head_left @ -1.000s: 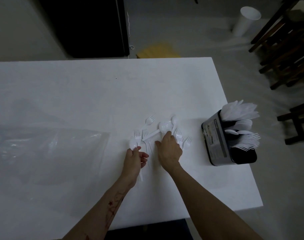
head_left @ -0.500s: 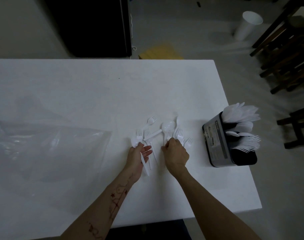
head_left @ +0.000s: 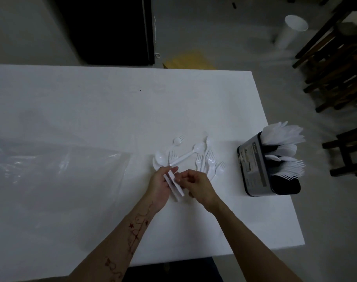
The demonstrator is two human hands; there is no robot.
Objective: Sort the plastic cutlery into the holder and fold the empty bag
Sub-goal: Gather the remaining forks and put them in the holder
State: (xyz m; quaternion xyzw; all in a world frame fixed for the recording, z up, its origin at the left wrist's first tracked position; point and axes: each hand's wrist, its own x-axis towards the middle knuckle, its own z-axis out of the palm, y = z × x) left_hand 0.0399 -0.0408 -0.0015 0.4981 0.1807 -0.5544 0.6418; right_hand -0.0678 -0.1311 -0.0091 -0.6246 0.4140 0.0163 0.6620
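Several loose white plastic forks and spoons lie in a small heap on the white table. My left hand grips the handles of a few white spoons, their bowls pointing away from me. My right hand is curled beside it, fingertips at those handles; whether it pinches one I cannot tell. The black cutlery holder stands near the table's right edge, packed with white knives, spoons and forks. The clear empty bag lies flat at the left.
Dark wooden chairs stand on the floor to the right of the table. A white cup and a yellow object sit on the floor beyond the far edge. A black cabinet stands behind.
My right hand pulled back from the heap toward my left hand. The left hand now holds more handles, gathered into a bundle and lifted slightly toward me.
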